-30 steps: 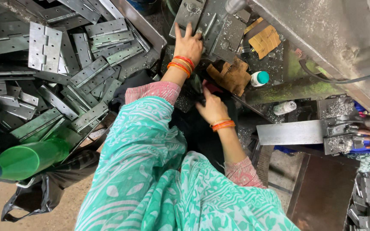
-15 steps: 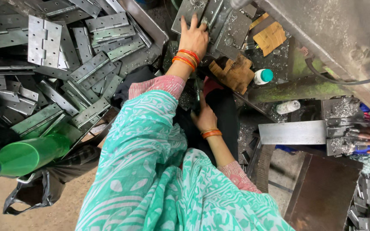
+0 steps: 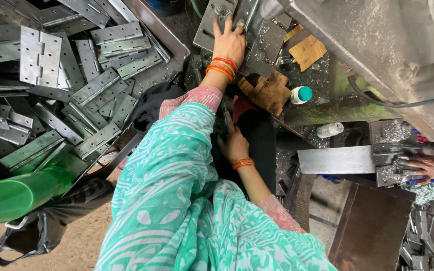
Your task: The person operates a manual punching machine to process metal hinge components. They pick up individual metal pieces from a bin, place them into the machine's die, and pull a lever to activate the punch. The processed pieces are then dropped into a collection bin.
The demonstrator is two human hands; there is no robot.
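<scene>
My left hand point(image 3: 229, 42), with orange bangles at the wrist, reaches up to the machine bed and lies on a grey metal plate point(image 3: 212, 22), its fingers curled over the plate's edge. My right hand point(image 3: 234, 145), also with an orange bangle, is low in the dark gap in front of my lap, fingers pointing up against dark metal pieces. Whether it holds anything is hidden in shadow. A teal patterned sleeve point(image 3: 177, 165) covers my left arm.
A tray point(image 3: 169, 37) at the left holds several grey hinges point(image 3: 38, 55). A green bottle point(image 3: 21, 193) lies at lower left. Brown cardboard scraps point(image 3: 267, 93) and a teal-capped bottle point(image 3: 300, 94) sit on the machine. Another person's gloved hand point(image 3: 423, 168) holds a metal bar point(image 3: 335, 159) at right.
My right hand has dropped from beside the machine bed down toward my lap. My left hand has stayed on the metal plate.
</scene>
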